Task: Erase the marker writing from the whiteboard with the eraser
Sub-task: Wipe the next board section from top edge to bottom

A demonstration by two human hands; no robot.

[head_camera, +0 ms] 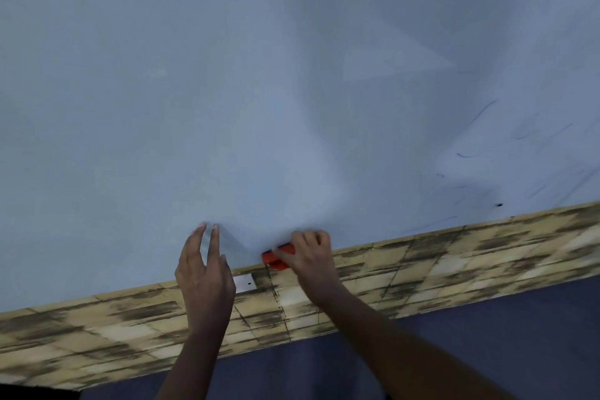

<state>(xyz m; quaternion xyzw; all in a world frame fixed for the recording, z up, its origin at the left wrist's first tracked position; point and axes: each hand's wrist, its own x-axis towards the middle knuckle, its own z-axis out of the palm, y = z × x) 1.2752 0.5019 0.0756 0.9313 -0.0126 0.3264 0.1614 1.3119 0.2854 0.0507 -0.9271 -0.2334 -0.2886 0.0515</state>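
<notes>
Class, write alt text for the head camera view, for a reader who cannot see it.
A right hand grips an orange eraser at the lower edge of a whiteboard, while the left hand rests straight fingers on the board. Faint blue marker strokes remain at right.

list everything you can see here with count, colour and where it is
whiteboard: one, pale blue-grey, fills the upper part of the view
marker traces: several faint strokes, blue, right side of the board
eraser: one, orange-red, at the board's bottom edge, near the middle
patterned band: one, tan with dark blotches, runs below the board
metal plate: one, silver, on the band just under the board's edge
dark surface: one, navy, below the band
left hand: one, fingers straight, fingertips on the board
right hand: one, grips the eraser
</notes>
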